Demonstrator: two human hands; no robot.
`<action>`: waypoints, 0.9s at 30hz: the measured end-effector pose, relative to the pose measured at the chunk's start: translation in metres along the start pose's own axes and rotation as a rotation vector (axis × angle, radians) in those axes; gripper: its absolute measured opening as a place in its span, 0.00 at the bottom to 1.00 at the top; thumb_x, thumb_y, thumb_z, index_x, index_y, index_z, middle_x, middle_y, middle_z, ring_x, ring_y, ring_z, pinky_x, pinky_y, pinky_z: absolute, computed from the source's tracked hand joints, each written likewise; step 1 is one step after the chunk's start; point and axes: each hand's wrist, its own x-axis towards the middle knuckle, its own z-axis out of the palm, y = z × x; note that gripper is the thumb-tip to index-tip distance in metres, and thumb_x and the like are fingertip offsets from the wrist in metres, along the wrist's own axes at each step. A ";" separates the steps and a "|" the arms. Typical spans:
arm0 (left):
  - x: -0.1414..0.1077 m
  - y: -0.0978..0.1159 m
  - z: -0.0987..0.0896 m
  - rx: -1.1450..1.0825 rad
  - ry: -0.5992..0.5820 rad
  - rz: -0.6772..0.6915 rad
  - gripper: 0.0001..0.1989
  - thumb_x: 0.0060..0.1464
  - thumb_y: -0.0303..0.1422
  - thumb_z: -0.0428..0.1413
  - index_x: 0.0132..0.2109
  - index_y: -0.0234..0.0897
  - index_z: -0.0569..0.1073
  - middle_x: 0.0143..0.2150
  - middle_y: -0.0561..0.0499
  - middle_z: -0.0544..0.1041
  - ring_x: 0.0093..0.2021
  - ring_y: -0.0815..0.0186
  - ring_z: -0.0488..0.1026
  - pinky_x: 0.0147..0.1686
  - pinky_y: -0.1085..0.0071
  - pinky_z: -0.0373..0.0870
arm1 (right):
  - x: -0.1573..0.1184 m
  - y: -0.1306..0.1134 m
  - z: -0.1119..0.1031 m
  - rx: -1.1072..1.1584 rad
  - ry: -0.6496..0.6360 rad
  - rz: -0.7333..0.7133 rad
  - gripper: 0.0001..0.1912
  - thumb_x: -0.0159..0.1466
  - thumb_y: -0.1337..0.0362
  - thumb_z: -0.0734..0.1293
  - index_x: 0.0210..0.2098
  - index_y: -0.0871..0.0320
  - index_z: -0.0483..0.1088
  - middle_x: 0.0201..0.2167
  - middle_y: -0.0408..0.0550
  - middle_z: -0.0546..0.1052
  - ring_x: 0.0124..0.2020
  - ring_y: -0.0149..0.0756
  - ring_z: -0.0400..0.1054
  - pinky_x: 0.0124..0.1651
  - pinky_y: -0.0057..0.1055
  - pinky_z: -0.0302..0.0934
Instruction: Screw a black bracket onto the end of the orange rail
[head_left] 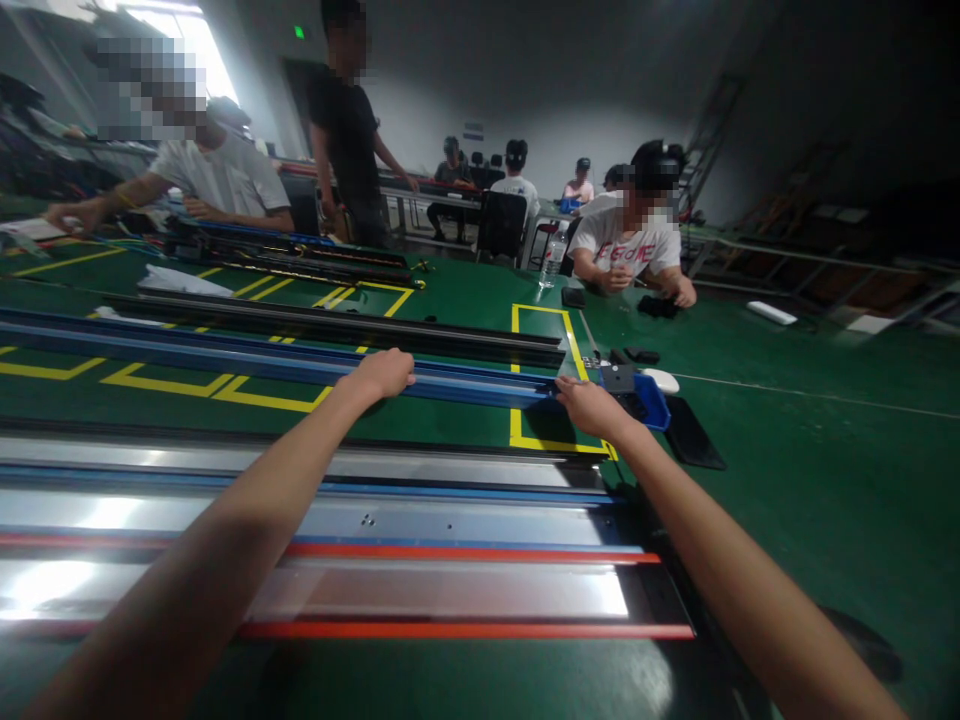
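Observation:
A long blue metal rail lies across the green table, running from the left edge of the view to a little right of the middle. My left hand is closed over the rail partway along. At the rail's right end, my right hand pinches it with thumb and fingers. Behind the rail is a long black profile, roughly parallel to it. Nearer to me, under my forearms, lie several long silver panels with blue and red edges, among them a red-edged panel.
A blue tray with dark parts, a white mouse-shaped object and a black flat pad are right of my right hand. Yellow tape marks the table. A water bottle stands farther back; several people sit or stand around.

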 end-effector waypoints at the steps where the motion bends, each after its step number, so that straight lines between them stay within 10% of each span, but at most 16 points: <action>1: 0.000 0.000 -0.001 -0.001 -0.005 0.002 0.17 0.64 0.36 0.51 0.50 0.33 0.80 0.51 0.33 0.80 0.52 0.49 0.78 0.49 0.62 0.74 | -0.001 -0.001 -0.001 0.002 -0.004 0.009 0.19 0.73 0.67 0.56 0.60 0.65 0.67 0.62 0.66 0.70 0.60 0.49 0.69 0.60 0.37 0.62; 11: -0.005 -0.001 -0.006 -0.028 -0.029 0.017 0.24 0.60 0.49 0.55 0.51 0.35 0.80 0.51 0.34 0.80 0.52 0.50 0.78 0.53 0.61 0.71 | -0.009 -0.012 -0.019 0.009 -0.083 0.103 0.16 0.72 0.65 0.59 0.56 0.66 0.68 0.45 0.66 0.80 0.47 0.53 0.77 0.46 0.36 0.65; 27: -0.017 0.004 -0.011 -0.001 -0.077 0.066 0.17 0.58 0.40 0.57 0.48 0.35 0.81 0.50 0.35 0.81 0.51 0.51 0.79 0.48 0.64 0.74 | -0.012 -0.014 -0.030 -0.029 -0.129 0.078 0.25 0.69 0.67 0.61 0.65 0.63 0.65 0.52 0.65 0.78 0.52 0.53 0.75 0.50 0.37 0.65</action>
